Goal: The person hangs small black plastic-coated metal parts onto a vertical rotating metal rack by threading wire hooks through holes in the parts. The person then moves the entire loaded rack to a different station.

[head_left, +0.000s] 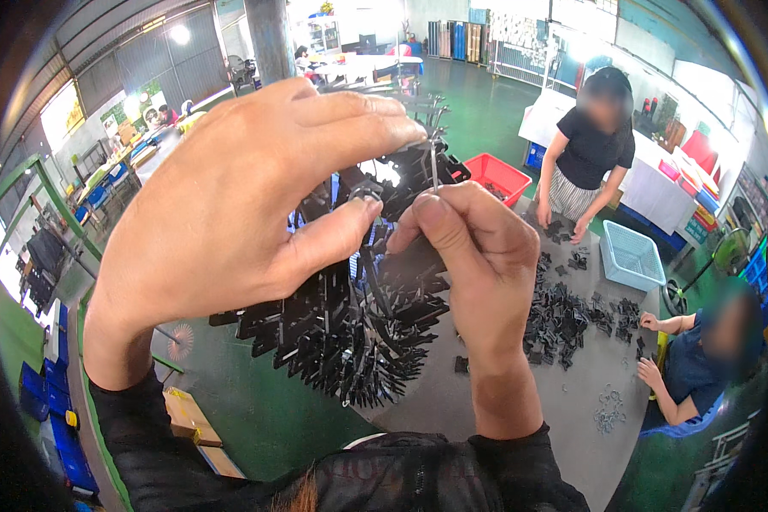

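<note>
Raised before me is a dense hanging bundle of small black parts (350, 341), fanned out in spiky layers. My left hand (222, 205) reaches over its upper part, thumb and fingers closed around a small black piece (360, 183). Close by on the right, my right hand (486, 243) pinches a thin metal wire (434, 164) between thumb and forefinger; the wire stands upright above the thumb. Its lower end is hidden by the fingers. Both hands partly cover the bundle's top.
On the grey table (508, 418) lie heaped black parts (563, 324) and small metal rings (609, 411). A red basket (497, 177) and a light blue basket (631, 256) stand there. One person (596, 145) stands across the table; another person (700, 367) sits at right. Cartons (192, 416) are lower left.
</note>
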Demonstrator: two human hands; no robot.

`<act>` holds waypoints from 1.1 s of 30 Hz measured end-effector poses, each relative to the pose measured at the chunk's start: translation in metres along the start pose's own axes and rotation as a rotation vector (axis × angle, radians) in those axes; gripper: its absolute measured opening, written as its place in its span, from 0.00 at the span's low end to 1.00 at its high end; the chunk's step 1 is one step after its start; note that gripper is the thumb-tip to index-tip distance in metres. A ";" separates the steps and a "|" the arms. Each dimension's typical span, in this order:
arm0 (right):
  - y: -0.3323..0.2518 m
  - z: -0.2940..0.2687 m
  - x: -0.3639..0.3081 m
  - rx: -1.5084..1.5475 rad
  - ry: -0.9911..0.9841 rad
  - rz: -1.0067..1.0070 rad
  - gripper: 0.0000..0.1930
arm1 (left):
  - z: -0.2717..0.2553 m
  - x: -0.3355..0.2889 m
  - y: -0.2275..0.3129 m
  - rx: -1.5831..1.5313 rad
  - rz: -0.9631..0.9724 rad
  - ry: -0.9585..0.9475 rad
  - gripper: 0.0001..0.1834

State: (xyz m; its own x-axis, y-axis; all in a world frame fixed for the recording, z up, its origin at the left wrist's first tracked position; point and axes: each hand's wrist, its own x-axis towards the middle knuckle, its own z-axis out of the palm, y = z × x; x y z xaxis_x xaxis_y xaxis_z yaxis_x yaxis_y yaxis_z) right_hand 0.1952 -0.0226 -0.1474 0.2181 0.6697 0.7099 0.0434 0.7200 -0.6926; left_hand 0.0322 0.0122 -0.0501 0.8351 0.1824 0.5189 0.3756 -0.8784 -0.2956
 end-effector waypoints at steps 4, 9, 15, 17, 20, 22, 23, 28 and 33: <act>0.006 -0.002 -0.002 0.096 0.004 -0.018 0.04 | 0.003 0.003 0.000 -0.017 0.015 0.015 0.26; 0.011 -0.006 -0.004 0.170 -0.007 -0.042 0.04 | 0.007 0.003 0.000 -0.021 0.019 0.013 0.26; 0.007 -0.013 -0.006 0.155 -0.013 -0.033 0.04 | 0.007 0.007 0.001 -0.003 0.041 -0.009 0.25; 0.010 -0.010 -0.006 0.151 -0.003 -0.047 0.02 | 0.005 0.006 0.001 0.003 0.034 -0.019 0.25; 0.007 -0.014 -0.004 -0.288 0.019 -0.114 0.01 | 0.005 0.009 0.003 -0.028 0.037 -0.018 0.26; 0.000 -0.013 -0.001 -0.556 0.076 -0.310 0.03 | 0.003 0.010 0.004 -0.048 0.025 -0.020 0.26; -0.005 -0.012 0.000 -0.688 0.107 -0.409 0.04 | 0.001 0.010 0.005 -0.055 0.014 -0.023 0.26; -0.024 -0.008 0.005 -0.705 0.067 -0.340 0.04 | -0.003 0.009 0.008 -0.076 -0.002 -0.013 0.26; -0.017 -0.019 0.017 -0.139 -0.137 -0.032 0.06 | -0.005 0.003 0.009 -0.076 -0.007 0.006 0.27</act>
State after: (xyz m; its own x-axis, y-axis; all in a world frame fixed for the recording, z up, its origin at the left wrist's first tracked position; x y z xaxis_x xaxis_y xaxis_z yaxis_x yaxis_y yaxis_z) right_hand 0.2167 -0.0265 -0.1257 0.0801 0.6724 0.7358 0.1840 0.7156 -0.6739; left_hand 0.0365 0.0025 -0.0475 0.8299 0.1865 0.5259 0.3497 -0.9082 -0.2299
